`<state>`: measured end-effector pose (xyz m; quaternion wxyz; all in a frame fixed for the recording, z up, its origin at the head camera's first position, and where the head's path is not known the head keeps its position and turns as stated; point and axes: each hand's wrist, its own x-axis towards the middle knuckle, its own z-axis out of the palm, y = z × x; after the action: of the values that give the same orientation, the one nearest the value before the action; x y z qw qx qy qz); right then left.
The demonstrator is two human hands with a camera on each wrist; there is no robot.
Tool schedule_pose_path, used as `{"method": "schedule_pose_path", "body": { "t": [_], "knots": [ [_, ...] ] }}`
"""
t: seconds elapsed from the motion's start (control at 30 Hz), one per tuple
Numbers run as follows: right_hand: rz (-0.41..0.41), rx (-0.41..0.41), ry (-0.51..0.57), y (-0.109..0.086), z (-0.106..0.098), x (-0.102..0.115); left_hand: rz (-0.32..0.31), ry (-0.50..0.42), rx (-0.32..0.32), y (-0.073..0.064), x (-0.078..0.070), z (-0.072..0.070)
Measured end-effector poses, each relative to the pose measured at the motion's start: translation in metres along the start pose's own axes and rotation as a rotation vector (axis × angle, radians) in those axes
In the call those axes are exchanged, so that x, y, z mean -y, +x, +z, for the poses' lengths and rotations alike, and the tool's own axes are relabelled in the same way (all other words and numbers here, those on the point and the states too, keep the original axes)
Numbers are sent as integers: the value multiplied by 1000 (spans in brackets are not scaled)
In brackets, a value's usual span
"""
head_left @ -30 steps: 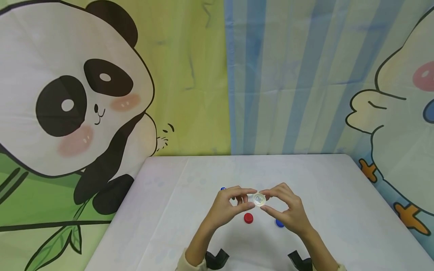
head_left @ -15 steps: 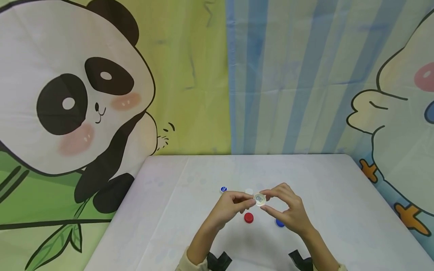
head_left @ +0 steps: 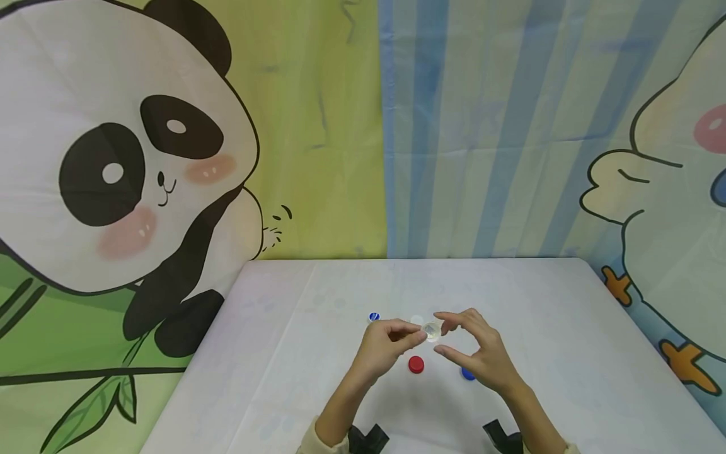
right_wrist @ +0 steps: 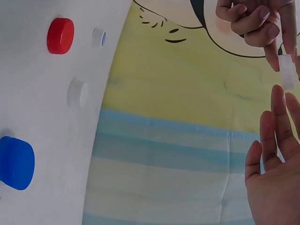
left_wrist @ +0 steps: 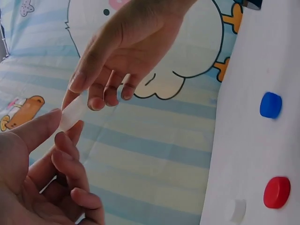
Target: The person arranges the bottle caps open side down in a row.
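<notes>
My left hand pinches a small translucent white bottle cap at its left edge, between thumb and forefinger, above the table. In the left wrist view the cap stands on edge at the fingertips. My right hand is just right of the cap, thumb and forefinger spread apart around its far side and holding nothing. In the right wrist view its fingers are extended close beneath the cap.
On the white table lie a red cap, a blue cap, another white cap and a small cap with a blue face. Printed cloths with a panda and stripes hang behind the table.
The right thumb and forefinger have come off the cap, which they held earlier. The left fingers have closed in on its edge, and the cap has shifted slightly left.
</notes>
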<state>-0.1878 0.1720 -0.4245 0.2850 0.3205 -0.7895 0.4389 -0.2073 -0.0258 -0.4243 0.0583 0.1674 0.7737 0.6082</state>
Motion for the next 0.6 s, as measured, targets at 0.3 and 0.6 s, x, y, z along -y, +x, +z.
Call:
{"method": "schedule_pose_path", "body": {
  "t": [0.3, 0.6],
  "knots": [
    [285, 149, 65, -12, 1, -17, 492, 337, -178, 0, 6, 2],
    [373, 251, 204, -10, 1, -16, 903, 708, -307, 2, 9, -2]
  ]
}}
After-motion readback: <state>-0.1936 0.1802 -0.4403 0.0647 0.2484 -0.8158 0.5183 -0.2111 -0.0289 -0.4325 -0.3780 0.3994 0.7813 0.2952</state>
